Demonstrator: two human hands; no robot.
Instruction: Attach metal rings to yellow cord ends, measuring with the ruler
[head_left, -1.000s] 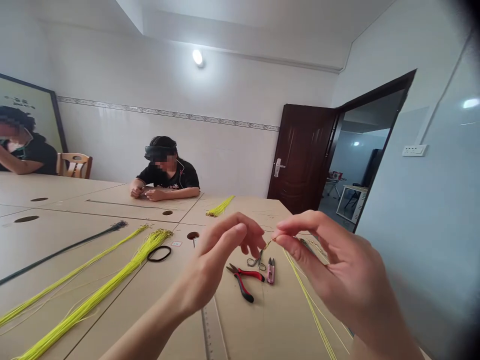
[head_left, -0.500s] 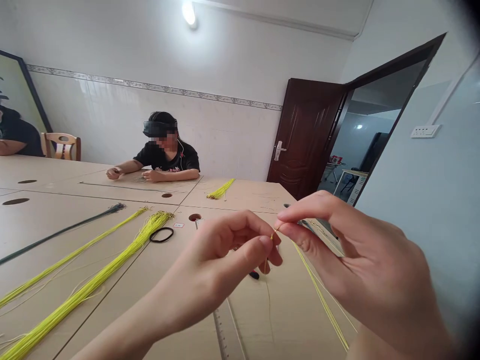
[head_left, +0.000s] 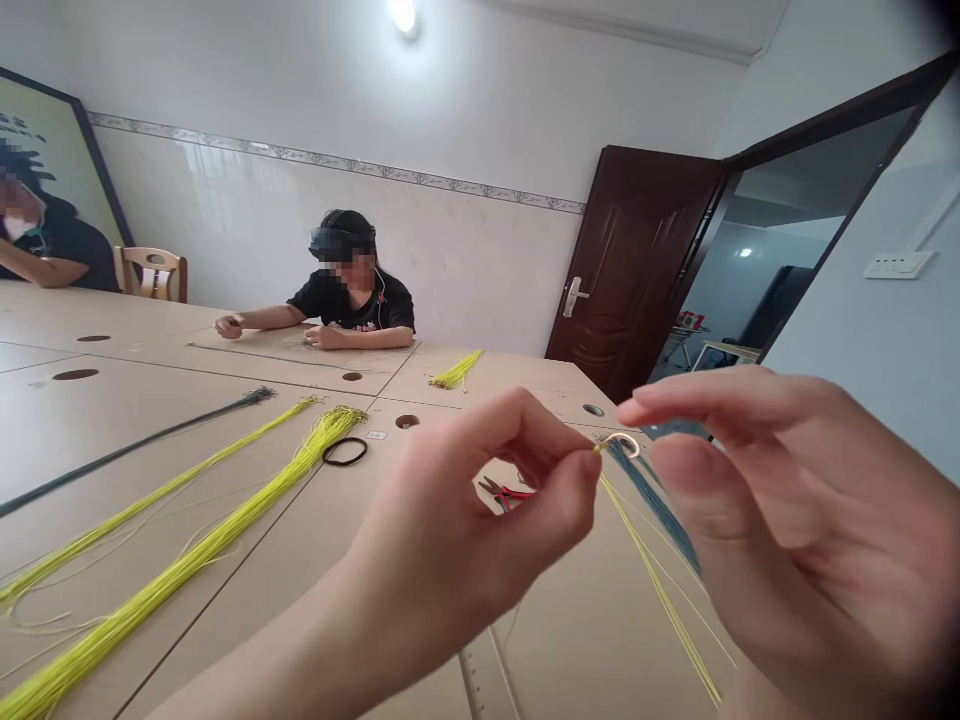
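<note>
Looks like a small craft workroom: big shared table [head_left: 150, 400], yellow cord bundles [head_left: 225, 528] left of the left hand [head_left: 480, 540], pliers [head_left: 506, 492] just beyond it.

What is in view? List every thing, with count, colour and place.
table: one, tan, throughout
yellow cord bundles: three, two left, one far
dark cord: one, left
band: one, black, centre
pliers: one, red-handled, beyond left hand
ring: one, silvery, between hands
hanging strands: several, yellow and blue, below ring
people: two, black tops, far side, left edge
door: one, brown, open
left hand: grip shut on ring
right hand: beside ring
</note>
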